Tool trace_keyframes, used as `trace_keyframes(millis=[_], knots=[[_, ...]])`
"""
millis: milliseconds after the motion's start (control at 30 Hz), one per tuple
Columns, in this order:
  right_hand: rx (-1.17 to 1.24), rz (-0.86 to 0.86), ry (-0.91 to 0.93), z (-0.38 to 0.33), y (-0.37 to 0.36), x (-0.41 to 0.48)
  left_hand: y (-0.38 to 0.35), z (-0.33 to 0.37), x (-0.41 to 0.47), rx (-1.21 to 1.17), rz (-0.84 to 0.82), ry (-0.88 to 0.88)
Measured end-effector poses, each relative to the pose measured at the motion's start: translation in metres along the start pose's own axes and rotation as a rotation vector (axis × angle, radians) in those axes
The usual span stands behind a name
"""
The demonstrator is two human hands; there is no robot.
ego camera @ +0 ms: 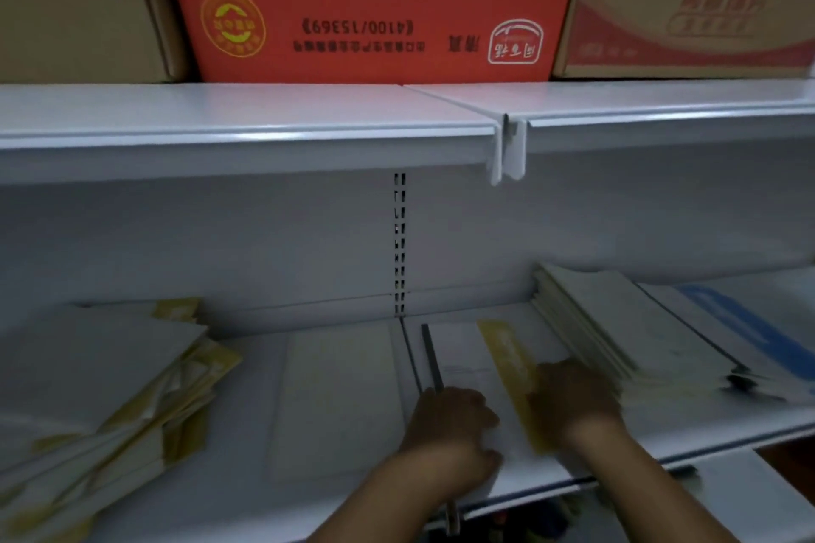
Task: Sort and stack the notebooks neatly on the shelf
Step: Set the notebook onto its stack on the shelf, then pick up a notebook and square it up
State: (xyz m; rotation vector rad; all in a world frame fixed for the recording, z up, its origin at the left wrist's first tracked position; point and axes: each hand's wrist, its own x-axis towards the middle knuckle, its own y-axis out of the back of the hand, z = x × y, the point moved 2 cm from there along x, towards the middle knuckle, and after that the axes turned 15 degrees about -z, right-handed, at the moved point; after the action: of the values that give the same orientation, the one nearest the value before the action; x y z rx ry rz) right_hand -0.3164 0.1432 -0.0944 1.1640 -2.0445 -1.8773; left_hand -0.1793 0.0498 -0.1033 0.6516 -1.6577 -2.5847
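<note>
My left hand point(450, 417) and right hand point(573, 395) on yellow-spined notebook point(474, 366), flat on shelf point(705, 423).
Left hand curls round its edge; right hand too blurred to tell. Pick-up step, I judge; next, lift onto right stack point(617, 322), edges squared.

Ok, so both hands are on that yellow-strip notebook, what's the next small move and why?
Probably lift it toward the left pile: the yellow-strip notebook lies flat and alone under the left hand and right hand, and that pile shows matching yellow bands.

Red carton point(370, 0) on the shelf point(247, 110): white number "(4100/15369)", printed upside down. Its other print, and that on the brown carton point(688, 0) beside it, is illegible.
</note>
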Motion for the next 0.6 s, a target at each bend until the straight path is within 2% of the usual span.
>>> trace_keyframes(millis=[67,133,200,300,467,533,600], knots=[[0.009,0.076,0.054,-0.013,0.000,-0.001,-0.002,-0.004,-0.008,-0.026,0.020,-0.002],[0.245,0.127,0.173,-0.040,-0.003,-0.007,0.007,-0.013,-0.025,-0.071,0.118,0.009],[0.385,0.080,0.319,-0.078,-0.007,-0.015,0.022,-0.034,-0.049,-0.105,0.229,0.055],[0.499,-0.041,0.490,-0.142,-0.023,-0.027,0.048,-0.079,-0.099,-0.165,0.442,0.156],[0.761,-0.374,0.650,-0.241,-0.057,-0.050,0.082,-0.164,-0.190,-0.221,0.683,0.437],[0.829,-0.515,0.686,-0.276,-0.067,-0.065,0.083,-0.194,-0.219,-0.193,0.708,0.541],[0.965,-0.647,0.658,-0.303,-0.077,-0.076,0.073,-0.215,-0.233,-0.147,0.635,0.617]])
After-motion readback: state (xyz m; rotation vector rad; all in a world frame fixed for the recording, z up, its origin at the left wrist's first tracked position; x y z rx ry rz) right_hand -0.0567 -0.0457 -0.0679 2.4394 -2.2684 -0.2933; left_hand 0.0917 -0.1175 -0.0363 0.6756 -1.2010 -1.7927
